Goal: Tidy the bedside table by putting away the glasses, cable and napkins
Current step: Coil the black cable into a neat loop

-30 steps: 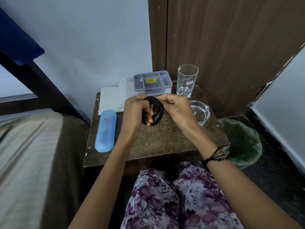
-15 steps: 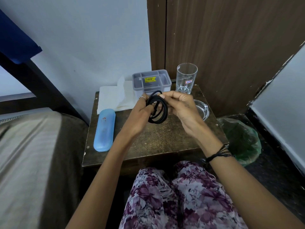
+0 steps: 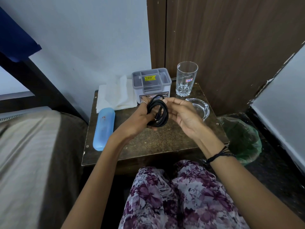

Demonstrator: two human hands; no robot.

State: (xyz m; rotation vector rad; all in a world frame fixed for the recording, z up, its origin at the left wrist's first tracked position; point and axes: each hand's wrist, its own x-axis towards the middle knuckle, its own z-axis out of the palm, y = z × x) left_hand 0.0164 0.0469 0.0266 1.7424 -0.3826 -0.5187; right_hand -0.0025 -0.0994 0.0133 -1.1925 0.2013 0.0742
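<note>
Gripping the coiled black cable (image 3: 157, 111) above the worktop (image 3: 165, 138), the left hand (image 3: 140, 116) curls round its loops. The right hand (image 3: 183, 113) pinches the coil's top. Napkins (image 3: 115, 95) and blue glasses case (image 3: 104, 128) lie left.

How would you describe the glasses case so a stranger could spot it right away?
Start at the bedside table, then go to its left edge beside the bed. The case lies there lengthwise, in front of the napkins. It is the only blue thing on the table, long with rounded ends.
</note>
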